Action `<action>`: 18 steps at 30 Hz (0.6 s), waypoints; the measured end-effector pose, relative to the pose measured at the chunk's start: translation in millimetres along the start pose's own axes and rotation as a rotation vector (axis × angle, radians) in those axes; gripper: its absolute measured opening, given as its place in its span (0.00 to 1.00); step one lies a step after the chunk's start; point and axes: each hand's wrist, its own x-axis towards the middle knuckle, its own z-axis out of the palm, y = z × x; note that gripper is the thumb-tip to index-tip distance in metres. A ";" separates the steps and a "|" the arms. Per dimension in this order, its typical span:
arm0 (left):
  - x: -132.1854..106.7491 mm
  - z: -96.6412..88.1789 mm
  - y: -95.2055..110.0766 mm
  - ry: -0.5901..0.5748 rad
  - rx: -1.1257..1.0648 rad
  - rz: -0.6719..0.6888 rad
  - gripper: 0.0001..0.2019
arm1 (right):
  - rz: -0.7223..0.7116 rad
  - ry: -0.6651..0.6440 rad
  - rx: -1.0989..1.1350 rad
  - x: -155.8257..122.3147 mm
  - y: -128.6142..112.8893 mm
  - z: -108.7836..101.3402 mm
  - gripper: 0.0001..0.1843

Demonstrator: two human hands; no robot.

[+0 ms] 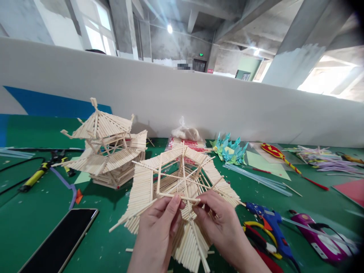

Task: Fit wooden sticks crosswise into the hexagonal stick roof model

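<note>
A thin pale wooden stick [186, 198] lies crosswise over the open frame of a model pavilion roof [142, 182] built of many such sticks. My left hand [160, 227] pinches this stick near its middle, thumb on top. At its right end, the closed fingertips of my right hand [220, 222] grip it. Both hands are just above the near side of the roof and hide part of it. To the left stands a two-tiered stick pavilion [109, 151] with upturned eaves.
A phone [59, 242] lies at the near left, with yellow-handled pliers [36, 176] beyond it. On the right are a blue glue gun [270, 220], red-and-yellow pliers [261, 235] and a purple device [315, 235]. Clear glue sticks [256, 178] and folded paper [230, 149] sit farther back.
</note>
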 end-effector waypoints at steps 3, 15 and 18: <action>-0.5 0.4 0.6 -0.007 -0.004 -0.002 0.15 | 0.001 -0.001 -0.005 -0.7 1.0 0.3 0.06; -1.1 1.3 0.7 0.021 -0.062 -0.044 0.14 | -0.027 0.003 0.002 -1.0 3.5 1.3 0.06; -1.3 1.0 0.6 0.018 -0.056 -0.031 0.15 | -0.021 -0.001 -0.005 -0.4 3.0 1.3 0.06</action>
